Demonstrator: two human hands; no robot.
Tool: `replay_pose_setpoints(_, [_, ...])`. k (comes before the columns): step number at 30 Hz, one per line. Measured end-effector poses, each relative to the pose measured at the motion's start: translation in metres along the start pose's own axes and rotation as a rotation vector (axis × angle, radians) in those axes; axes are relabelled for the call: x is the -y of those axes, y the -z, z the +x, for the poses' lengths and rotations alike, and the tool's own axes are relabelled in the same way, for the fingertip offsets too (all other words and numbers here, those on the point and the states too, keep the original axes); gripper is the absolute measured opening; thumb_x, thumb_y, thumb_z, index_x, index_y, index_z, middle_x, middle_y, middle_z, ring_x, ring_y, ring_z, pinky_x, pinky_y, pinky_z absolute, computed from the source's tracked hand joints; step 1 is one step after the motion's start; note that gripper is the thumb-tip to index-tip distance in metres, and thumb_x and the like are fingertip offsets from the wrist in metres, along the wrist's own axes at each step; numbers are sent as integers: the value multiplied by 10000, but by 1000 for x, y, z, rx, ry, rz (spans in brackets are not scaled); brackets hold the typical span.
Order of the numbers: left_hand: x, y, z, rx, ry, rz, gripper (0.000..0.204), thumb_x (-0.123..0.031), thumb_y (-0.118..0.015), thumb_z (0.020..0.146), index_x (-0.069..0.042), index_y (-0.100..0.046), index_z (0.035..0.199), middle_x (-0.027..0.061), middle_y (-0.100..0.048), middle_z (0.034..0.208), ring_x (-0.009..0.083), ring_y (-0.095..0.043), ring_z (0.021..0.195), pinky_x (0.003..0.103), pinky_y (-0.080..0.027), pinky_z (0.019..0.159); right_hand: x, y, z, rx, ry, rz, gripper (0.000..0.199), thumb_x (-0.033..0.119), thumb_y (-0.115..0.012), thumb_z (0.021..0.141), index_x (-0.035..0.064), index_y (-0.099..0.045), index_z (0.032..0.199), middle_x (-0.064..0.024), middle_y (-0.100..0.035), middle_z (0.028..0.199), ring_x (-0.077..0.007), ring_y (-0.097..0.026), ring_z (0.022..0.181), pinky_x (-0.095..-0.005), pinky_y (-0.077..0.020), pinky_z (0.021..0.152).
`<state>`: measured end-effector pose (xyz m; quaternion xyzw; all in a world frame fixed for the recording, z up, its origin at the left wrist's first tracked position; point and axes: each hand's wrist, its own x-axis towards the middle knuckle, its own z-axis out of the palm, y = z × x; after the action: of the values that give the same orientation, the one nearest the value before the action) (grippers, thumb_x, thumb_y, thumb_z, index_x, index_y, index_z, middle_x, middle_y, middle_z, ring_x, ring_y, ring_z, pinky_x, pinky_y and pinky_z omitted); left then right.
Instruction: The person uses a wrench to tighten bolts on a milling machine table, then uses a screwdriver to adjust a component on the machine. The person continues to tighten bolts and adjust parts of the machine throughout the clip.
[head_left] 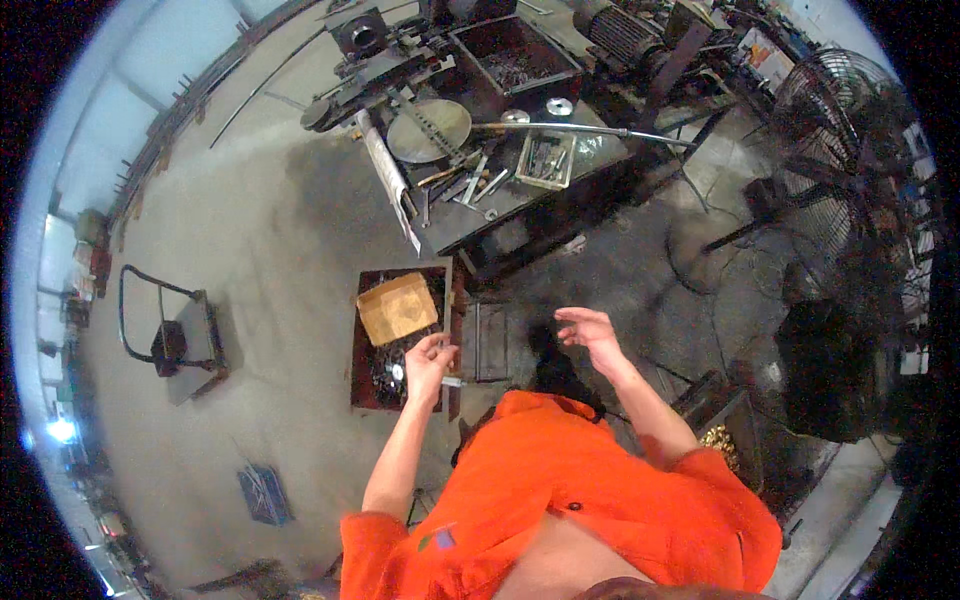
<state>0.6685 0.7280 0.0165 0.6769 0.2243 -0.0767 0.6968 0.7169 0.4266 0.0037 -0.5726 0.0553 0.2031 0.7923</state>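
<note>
My left hand (430, 362) is over the right side of a reddish-brown metal box (364, 375). Its fingers are curled together in a pinch; what they hold, if anything, is too small to make out. Inside the box, a cardboard tray (397, 308) lies tilted on top of dark small parts (385, 360). A short pale cylinder (453, 382) shows beside my left wrist. My right hand (590, 332) hovers above the dark floor to the right, its fingers stretched out and apart, with nothing visible in them.
Ahead stands a dark workbench (530, 220) with a tray of tools (546, 160), loose wrenches and a round plate (430, 130). A large fan (830, 110) is at the right. Brass-coloured parts (720, 445) fill a bin by my right elbow. A hand cart (190, 340) stands left.
</note>
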Motion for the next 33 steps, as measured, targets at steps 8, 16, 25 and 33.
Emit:
replay_pose_setpoints(8, [-21, -33, 49, 48, 91, -126, 370, 22, -584, 735, 59, -469, 1084, 154, -610, 969, 201, -595, 879, 279, -457, 811, 15, 58, 162, 20, 349, -532, 355, 74, -619, 647, 29, -614, 998, -69, -593, 1015, -158, -585, 752, -259, -474, 693])
replay_pose_setpoints(16, [-30, -54, 77, -95, 229, -159, 281, 0, -551, 760, 68, -504, 1028, 149, -624, 909, 203, -615, 825, 281, -480, 761, 87, 73, 295, -136, 407, -1147, 529, 164, -608, 554, 48, -564, 1068, -182, -444, 1243, -371, -556, 944, -379, -465, 810])
replay_pose_setpoints(25, [-33, -67, 104, -100, 277, -101, 267, -34, -523, 792, 53, -507, 1044, 134, -626, 888, 200, -613, 799, 271, -472, 739, 111, 73, 380, -91, 15, -963, 648, 172, -603, 550, 63, -503, 1181, -193, -445, 1240, -342, -528, 1013, -371, -419, 884])
replay_pose_setpoints(33, [-41, -87, 121, -77, 345, -84, 313, -56, -546, 777, 65, -501, 1062, 136, -629, 891, 186, -603, 827, 274, -446, 767, 108, 83, 396, 128, 250, -1567, 616, 168, -618, 581, 104, -503, 1183, -142, -493, 1196, -288, -518, 1040, -366, -430, 858])
